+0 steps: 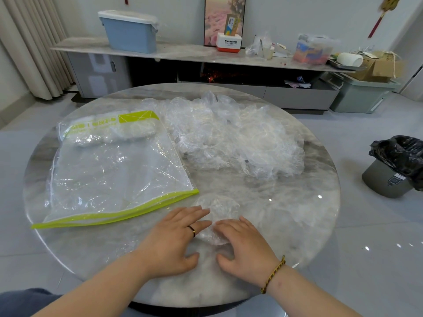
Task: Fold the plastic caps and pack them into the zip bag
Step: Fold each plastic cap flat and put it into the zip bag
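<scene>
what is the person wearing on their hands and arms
No gloves or sleeves are in view. The left hand has a dark ring with a gold edge on one finger. The right hand has a braided gold-and-dark cord bracelet at its wrist.

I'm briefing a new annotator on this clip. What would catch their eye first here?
A big heap of crinkled clear plastic caps sprawls across the far middle of the round table. Left of it lies the zip bag with a lime-green edge, white bundles inside. Nearest, the left hand and right hand press one cap flat.
</scene>
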A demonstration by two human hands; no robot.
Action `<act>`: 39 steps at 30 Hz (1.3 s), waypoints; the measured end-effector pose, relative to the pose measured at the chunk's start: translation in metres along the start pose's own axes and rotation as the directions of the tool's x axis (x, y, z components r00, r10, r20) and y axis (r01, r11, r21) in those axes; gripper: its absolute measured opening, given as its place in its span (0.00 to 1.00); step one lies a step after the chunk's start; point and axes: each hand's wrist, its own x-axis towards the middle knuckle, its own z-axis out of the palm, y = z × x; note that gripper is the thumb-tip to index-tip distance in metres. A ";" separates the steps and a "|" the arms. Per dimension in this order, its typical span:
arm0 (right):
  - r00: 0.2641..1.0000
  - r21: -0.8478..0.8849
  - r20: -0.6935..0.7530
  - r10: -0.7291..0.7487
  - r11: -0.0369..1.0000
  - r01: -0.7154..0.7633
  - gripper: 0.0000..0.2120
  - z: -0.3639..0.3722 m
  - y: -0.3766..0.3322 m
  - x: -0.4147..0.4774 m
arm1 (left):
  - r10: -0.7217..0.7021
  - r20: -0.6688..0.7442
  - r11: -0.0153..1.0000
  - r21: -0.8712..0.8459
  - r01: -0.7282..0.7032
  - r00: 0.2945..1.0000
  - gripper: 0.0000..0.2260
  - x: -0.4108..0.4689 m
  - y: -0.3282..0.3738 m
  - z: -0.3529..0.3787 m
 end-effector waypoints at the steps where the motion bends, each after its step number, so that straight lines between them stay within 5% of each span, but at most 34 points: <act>1: 1.000 0.000 0.018 0.005 1.000 -0.005 0.24 0.001 0.002 0.001 | -0.011 0.041 1.000 0.019 0.010 0.999 0.25 0.001 0.000 0.000; 8: 0.998 0.104 0.051 -0.035 0.994 0.029 0.23 -0.003 0.006 0.004 | -0.133 -0.085 0.990 -0.050 0.129 0.987 0.18 0.009 -0.005 0.008; 10: 0.999 0.154 0.021 0.035 0.987 -0.038 0.21 -0.004 0.006 0.003 | -0.198 -0.047 0.964 -0.191 0.186 0.979 0.17 0.008 -0.006 0.009; 12: 0.992 0.225 -0.052 0.115 0.969 -0.101 0.18 -0.003 0.006 0.004 | -0.374 0.011 0.856 -0.380 0.350 0.927 0.21 0.007 -0.006 0.007; 15: 0.952 0.452 -0.103 0.290 0.866 -0.215 0.12 -0.001 0.008 0.009 | -0.530 0.129 0.653 -0.569 0.500 0.838 0.14 0.009 -0.002 0.006; 19: 0.906 0.578 -0.067 0.418 0.756 -0.306 0.09 0.003 0.004 0.014 | -0.614 0.146 0.594 -0.561 0.576 0.775 0.12 0.013 0.004 0.004; 22: 0.882 0.562 -0.095 0.462 0.756 -0.335 0.11 0.006 0.004 0.016 | -0.645 0.009 0.696 -0.406 0.592 0.764 0.02 0.011 0.012 -0.002; 24: 0.880 0.531 -0.111 0.462 0.776 -0.341 0.11 0.007 0.001 0.017 | -0.490 -0.259 0.871 -0.193 0.453 0.832 0.10 0.011 0.013 -0.001; 26: 0.882 0.499 -0.119 0.456 0.795 -0.344 0.11 0.007 -0.002 0.017 | -0.250 -0.356 0.967 -0.045 0.251 0.900 0.13 0.010 0.020 0.003; 28: 0.882 0.494 -0.123 0.454 0.799 -0.342 0.11 0.006 -0.003 0.017 | -0.147 -0.268 0.986 0.034 0.162 0.952 0.22 0.008 0.027 0.016; 32: 0.900 0.443 -0.163 0.404 0.845 -0.299 0.14 0.009 -0.003 0.017 | -0.235 0.026 0.967 0.104 0.231 0.972 0.33 0.007 0.032 0.028; 35: 0.880 0.189 -0.359 0.311 0.948 -0.257 0.21 0.014 -0.003 0.017 | -0.285 0.161 0.956 0.125 0.267 0.945 0.32 0.006 0.028 0.026; 39: 0.960 -0.161 -0.264 0.097 0.977 -0.143 0.20 0.018 -0.001 0.016 | -0.325 0.252 0.945 0.110 0.307 0.911 0.25 0.004 0.023 0.028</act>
